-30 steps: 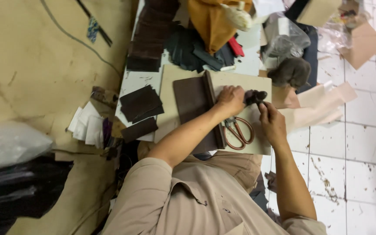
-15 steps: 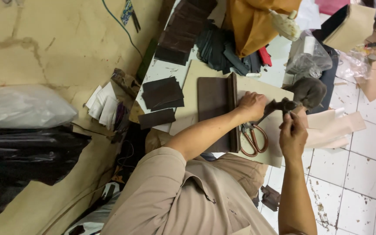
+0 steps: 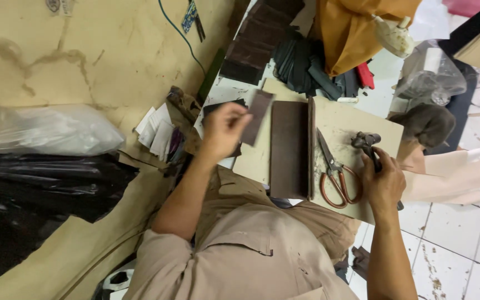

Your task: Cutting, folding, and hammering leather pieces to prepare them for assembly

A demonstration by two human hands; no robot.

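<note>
A person's left hand (image 3: 223, 126) pinches a dark leather strip (image 3: 256, 116), lifted above the board (image 3: 356, 130); the right hand (image 3: 383, 183) grips a metal tool (image 3: 366, 141) beside scissors (image 3: 334, 172).

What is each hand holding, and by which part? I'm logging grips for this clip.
The left hand pinches a dark brown leather strip by its lower end. The right hand grips a dark metal hand tool by its handle.

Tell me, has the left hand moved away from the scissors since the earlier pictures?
Yes. The left hand left the scissors, crossing the dark leather strip, holding a small brown piece.
</note>
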